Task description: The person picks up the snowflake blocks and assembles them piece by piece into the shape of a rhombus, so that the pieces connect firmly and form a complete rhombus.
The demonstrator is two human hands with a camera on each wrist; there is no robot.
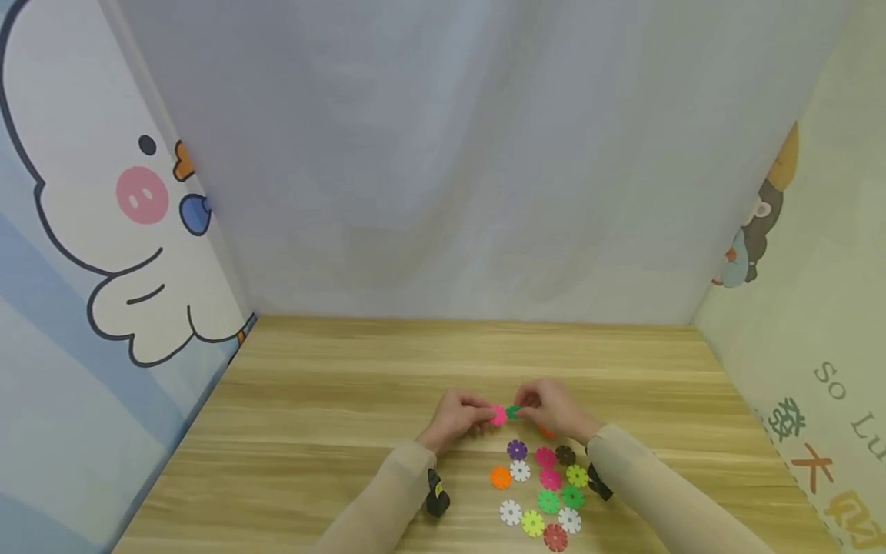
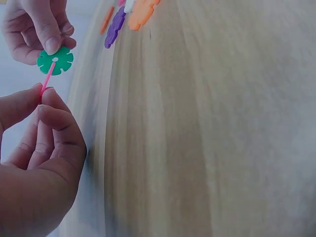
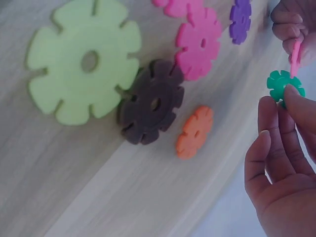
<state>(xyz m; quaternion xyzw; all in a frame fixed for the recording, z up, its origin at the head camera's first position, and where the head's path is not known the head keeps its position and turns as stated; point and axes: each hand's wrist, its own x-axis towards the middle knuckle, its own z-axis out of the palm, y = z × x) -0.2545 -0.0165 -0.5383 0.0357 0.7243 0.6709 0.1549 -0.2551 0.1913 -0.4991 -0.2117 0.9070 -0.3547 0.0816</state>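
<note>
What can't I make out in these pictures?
Head view: part of an orange disc, hidden behind the right hand.
Head view: how the held pink disc meets the held green disc; too small.
Left wrist: part of a white disc, cut by the top edge.
Right wrist: part of the left hand, cut by the right edge.

Soft, diffuse light — faint shadows — both wrist views hazy.

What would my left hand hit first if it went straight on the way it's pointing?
Most likely the green disc in your right hand. The pink disc your left hand pinches appears to meet it, though depth is hard to judge.
</note>
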